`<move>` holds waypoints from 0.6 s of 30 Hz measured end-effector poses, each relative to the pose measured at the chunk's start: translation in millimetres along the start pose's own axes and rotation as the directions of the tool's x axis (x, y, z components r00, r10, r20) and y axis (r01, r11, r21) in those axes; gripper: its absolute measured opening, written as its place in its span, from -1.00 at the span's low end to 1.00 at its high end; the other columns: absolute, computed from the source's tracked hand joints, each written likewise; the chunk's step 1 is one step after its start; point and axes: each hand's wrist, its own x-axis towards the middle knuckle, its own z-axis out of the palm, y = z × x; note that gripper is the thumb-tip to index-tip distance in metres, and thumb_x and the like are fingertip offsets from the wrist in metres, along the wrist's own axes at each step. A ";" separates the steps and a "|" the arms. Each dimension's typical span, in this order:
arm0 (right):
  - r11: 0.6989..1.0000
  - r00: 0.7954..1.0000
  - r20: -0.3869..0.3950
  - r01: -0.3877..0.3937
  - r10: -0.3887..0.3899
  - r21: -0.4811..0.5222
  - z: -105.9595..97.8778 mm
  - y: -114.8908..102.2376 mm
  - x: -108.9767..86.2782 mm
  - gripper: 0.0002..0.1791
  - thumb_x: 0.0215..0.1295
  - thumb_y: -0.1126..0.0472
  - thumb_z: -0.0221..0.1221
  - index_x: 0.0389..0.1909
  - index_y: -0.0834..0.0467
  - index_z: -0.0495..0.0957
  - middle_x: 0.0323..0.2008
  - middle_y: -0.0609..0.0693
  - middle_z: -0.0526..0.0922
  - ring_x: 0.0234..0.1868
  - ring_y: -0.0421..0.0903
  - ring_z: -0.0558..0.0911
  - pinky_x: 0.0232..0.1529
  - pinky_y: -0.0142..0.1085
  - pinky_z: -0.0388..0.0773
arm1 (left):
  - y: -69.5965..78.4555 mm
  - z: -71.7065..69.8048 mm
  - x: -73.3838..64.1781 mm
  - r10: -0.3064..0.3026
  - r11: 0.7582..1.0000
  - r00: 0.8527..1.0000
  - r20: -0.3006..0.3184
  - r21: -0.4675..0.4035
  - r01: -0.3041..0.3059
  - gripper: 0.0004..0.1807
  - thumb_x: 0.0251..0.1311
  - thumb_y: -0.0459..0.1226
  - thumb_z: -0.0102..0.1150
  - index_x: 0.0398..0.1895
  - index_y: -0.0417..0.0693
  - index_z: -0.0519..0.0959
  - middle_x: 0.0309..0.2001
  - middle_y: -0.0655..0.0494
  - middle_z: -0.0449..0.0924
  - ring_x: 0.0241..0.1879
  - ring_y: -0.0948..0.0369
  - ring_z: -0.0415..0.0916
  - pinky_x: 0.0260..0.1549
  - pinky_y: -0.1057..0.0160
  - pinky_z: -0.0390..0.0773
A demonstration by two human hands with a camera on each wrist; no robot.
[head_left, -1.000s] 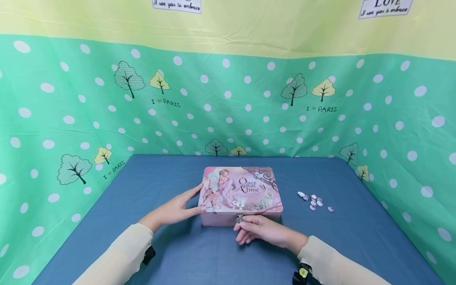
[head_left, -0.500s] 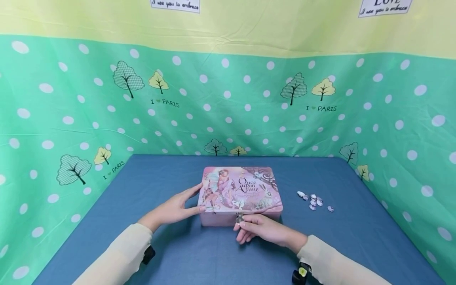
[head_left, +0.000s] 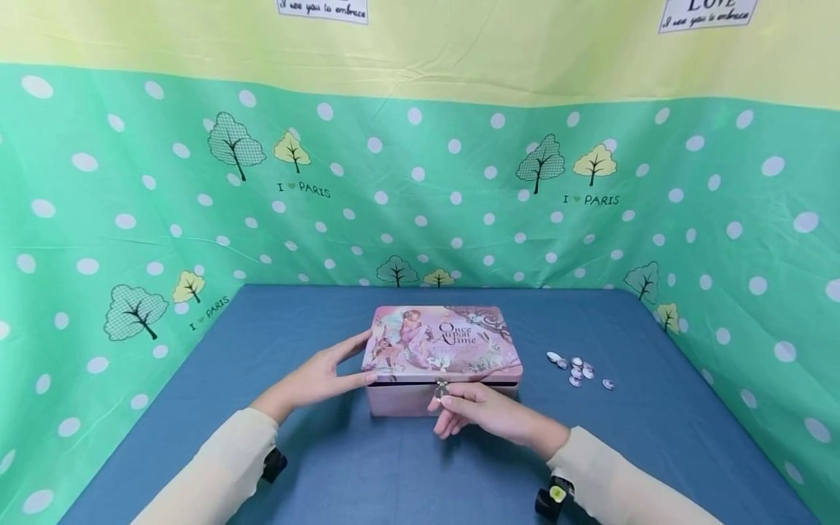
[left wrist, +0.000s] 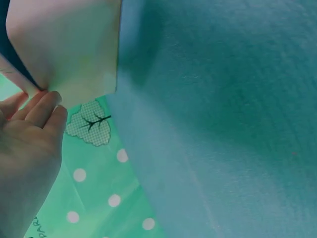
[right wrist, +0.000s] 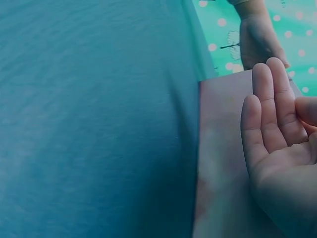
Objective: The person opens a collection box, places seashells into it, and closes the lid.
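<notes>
A pink tin box (head_left: pixel 402 401) with a printed "Once upon a Time" picture stands on the table. Its hinged lid (head_left: pixel 420 343) is raised slightly at the front, leaving a thin dark gap. At the front middle, my right hand (head_left: pixel 488 412) pinches the metal clasp (head_left: pixel 440 391) between thumb and index finger, the other fingers stretched out below. My left hand (head_left: pixel 318 379) rests against the lid's left side, thumb near the front corner, fingers extended along the edge. In the left wrist view, the fingertips (left wrist: pixel 45 104) touch the lid beside the gap. The box's inside is hidden.
Several small shiny oval pieces (head_left: pixel 576 372) lie to the right of the box. The table has a blue cloth (head_left: pixel 367 481). A green and yellow patterned curtain (head_left: pixel 420 219) hangs behind and along both sides.
The lid's front edge has risen a little from the box, opening a narrow gap. My right hand has moved slightly up with the clasp; the left hand stays at the lid's left side.
</notes>
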 end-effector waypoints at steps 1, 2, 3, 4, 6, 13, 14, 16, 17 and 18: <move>1.000 1.000 -0.001 0.005 -0.005 0.003 -0.2 -2.3 0.0 -0.55 0.64 0.12 -0.09 0.15 0.45 0.47 -0.12 0.46 0.64 -0.11 -0.01 0.70 -0.02 -0.15 0.63 | 0.5 -1.0 0.1 -0.004 1.000 1.000 -0.007 -0.003 0.004 -0.01 0.22 0.22 0.28 0.62 0.21 0.05 0.54 0.06 0.10 0.48 0.02 0.13 0.31 -0.22 0.24; 1.000 1.000 -0.002 0.010 -0.010 0.006 -0.4 -4.3 0.1 -0.55 0.64 0.12 -0.09 0.15 0.45 0.47 -0.12 0.47 0.64 -0.11 0.02 0.70 -0.02 -0.16 0.63 | 1.1 -2.1 0.0 0.001 1.000 1.000 -0.012 0.000 -0.001 -0.02 0.23 0.21 0.27 0.61 0.19 0.06 0.53 0.04 0.11 0.47 0.00 0.13 0.31 -0.23 0.24; 1.000 1.000 -0.001 0.015 -0.015 0.008 -0.6 -6.3 0.2 -0.55 0.64 0.12 -0.09 0.15 0.45 0.47 -0.12 0.48 0.63 -0.10 0.05 0.70 -0.03 -0.17 0.63 | 1.7 -3.1 -0.1 -0.003 1.000 1.000 -0.016 0.001 0.003 -0.03 0.23 0.22 0.26 0.61 0.20 0.07 0.53 0.05 0.12 0.47 0.00 0.13 0.31 -0.23 0.24; 1.000 1.000 0.001 0.020 -0.020 0.009 -1.2 -7.8 0.6 -0.56 0.64 0.13 -0.09 0.15 0.45 0.47 -0.12 0.48 0.63 -0.09 0.09 0.70 -0.03 -0.17 0.63 | 2.3 -4.4 0.1 0.002 1.000 1.000 -0.019 0.001 -0.002 -0.04 0.24 0.21 0.26 0.61 0.17 0.09 0.53 0.03 0.13 0.47 -0.02 0.13 0.30 -0.25 0.23; 0.999 0.999 0.000 0.032 -0.032 0.016 -2.2 -11.5 1.1 -0.55 0.64 0.14 -0.10 0.15 0.47 0.45 -0.13 0.48 0.63 -0.08 0.15 0.69 -0.03 -0.16 0.63 | 3.5 -6.9 0.5 0.006 1.000 1.000 -0.026 0.006 -0.006 -0.05 0.23 0.21 0.27 0.60 0.17 0.11 0.52 0.02 0.15 0.47 -0.03 0.14 0.30 -0.25 0.23; 0.998 0.998 -0.043 0.057 -0.056 0.023 -8.1 -26.4 3.1 -0.52 0.64 0.11 -0.08 0.17 0.49 0.44 -0.12 0.44 0.64 -0.14 -0.03 0.70 -0.04 -0.12 0.64 | 2.6 -15.4 3.7 0.051 0.998 0.996 -0.077 -0.029 -0.054 -0.13 0.22 0.15 0.32 0.54 0.14 0.24 0.49 0.01 0.22 0.45 -0.04 0.17 0.32 -0.23 0.22; 0.998 0.997 -0.048 0.065 -0.064 0.016 -9.2 -28.6 3.2 -0.53 0.64 0.11 -0.08 0.17 0.47 0.45 -0.12 0.46 0.62 -0.15 -0.04 0.70 -0.04 -0.12 0.64 | 1.8 -16.0 4.4 0.056 0.998 0.995 -0.083 -0.035 -0.059 -0.14 0.23 0.14 0.32 0.54 0.13 0.25 0.48 0.01 0.23 0.45 -0.04 0.17 0.32 -0.22 0.22; 0.996 0.995 -0.056 0.086 -0.086 0.000 -11.1 -33.1 4.2 -0.55 0.64 0.11 -0.09 0.16 0.44 0.47 -0.12 0.47 0.62 -0.16 -0.05 0.70 -0.04 -0.10 0.64 | -0.1 -17.5 6.0 0.060 0.997 0.993 -0.099 -0.050 -0.065 -0.18 0.25 0.12 0.31 0.52 0.13 0.28 0.47 0.01 0.25 0.45 -0.04 0.18 0.33 -0.20 0.22; 0.995 0.993 -0.060 0.096 -0.096 -0.007 -12.0 -35.2 4.4 -0.56 0.64 0.11 -0.09 0.16 0.43 0.48 -0.13 0.46 0.62 -0.17 -0.05 0.70 -0.04 -0.10 0.64 | -1.3 -18.0 7.1 0.062 0.996 0.992 -0.112 -0.056 -0.068 -0.21 0.27 0.11 0.30 0.51 0.14 0.30 0.46 0.01 0.27 0.44 -0.04 0.20 0.33 -0.18 0.22; 0.994 0.992 -0.063 0.105 -0.106 -0.011 -13.0 -37.2 4.7 -0.57 0.64 0.12 -0.09 0.15 0.41 0.48 -0.14 0.44 0.63 -0.17 -0.05 0.70 -0.03 -0.06 0.64 | -2.2 -18.3 8.4 0.067 0.996 0.990 -0.123 -0.058 -0.074 -0.25 0.29 0.10 0.28 0.50 0.14 0.31 0.45 0.01 0.29 0.43 -0.04 0.22 0.33 -0.17 0.23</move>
